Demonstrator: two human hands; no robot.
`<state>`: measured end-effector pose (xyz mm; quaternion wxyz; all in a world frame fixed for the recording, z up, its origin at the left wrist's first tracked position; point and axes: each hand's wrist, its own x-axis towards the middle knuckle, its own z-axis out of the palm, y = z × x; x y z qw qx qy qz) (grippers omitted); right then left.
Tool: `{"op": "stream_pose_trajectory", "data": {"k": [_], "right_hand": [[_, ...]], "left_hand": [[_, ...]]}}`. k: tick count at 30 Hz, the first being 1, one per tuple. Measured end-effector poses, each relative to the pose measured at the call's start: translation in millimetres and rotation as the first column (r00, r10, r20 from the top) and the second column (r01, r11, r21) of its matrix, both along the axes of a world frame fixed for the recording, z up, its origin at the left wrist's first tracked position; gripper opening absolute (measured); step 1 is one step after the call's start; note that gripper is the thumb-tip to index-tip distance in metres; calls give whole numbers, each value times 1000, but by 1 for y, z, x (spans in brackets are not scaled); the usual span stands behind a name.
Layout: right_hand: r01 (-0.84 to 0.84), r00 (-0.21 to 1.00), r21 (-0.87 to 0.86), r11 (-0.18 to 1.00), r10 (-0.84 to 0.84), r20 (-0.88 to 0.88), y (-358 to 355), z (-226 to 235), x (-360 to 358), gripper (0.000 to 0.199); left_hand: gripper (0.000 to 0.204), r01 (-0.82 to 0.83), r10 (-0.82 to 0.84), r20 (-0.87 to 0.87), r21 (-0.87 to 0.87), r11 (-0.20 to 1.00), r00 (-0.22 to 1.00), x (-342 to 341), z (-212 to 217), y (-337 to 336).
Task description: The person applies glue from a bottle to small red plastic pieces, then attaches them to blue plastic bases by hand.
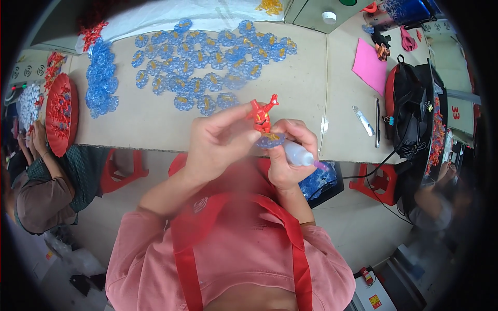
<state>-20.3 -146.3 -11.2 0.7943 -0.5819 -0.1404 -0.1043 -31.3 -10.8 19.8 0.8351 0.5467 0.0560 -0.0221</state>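
left hand (215,142) pinches the red figure (262,115) onto a blue flower base (271,140) above the table edge (155,136) — right hand (285,158) closed around the glue bottle (300,154). i'd keep the figure upright and squeeze gently — just a dab.

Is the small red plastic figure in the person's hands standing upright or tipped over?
Upright. The small red plastic figure stands on a blue translucent flower-shaped base, arms raised, steadied by the left hand; the right hand grips a small white squeeze bottle.

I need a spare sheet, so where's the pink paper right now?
In the head view the pink paper lies flat on the table at the upper right, left of the black bag.
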Motion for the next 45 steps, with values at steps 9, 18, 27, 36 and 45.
{"op": "stream_pose_trajectory", "data": {"k": [9, 18, 27, 36, 45], "right_hand": [[127, 963, -151, 980, -85, 254, 3, 0, 7, 32], [64, 996, -123, 990, -56, 73, 3, -5, 11, 39], [65, 998, -77, 995, -65, -1, 2, -6, 13, 36], [103, 952, -316, 943, -2, 305, -7, 3, 26, 39], [248, 838, -403, 881, 13, 546, -15, 19, 33, 19]], "left_hand": [[35, 47, -50, 29, 100, 994, 998, 2, 4, 5], [33, -20, 27, -71, 95, 995, 997, 15, 10, -3], [32, -15, 25, -126, 82, 996, 992, 18, 7, -7], [41, 3, -6, -37, -79, 997, 999, 16, -15, -1], [33, 113, -118, 396, 37, 993, 911, 26, -19, 10]]}}
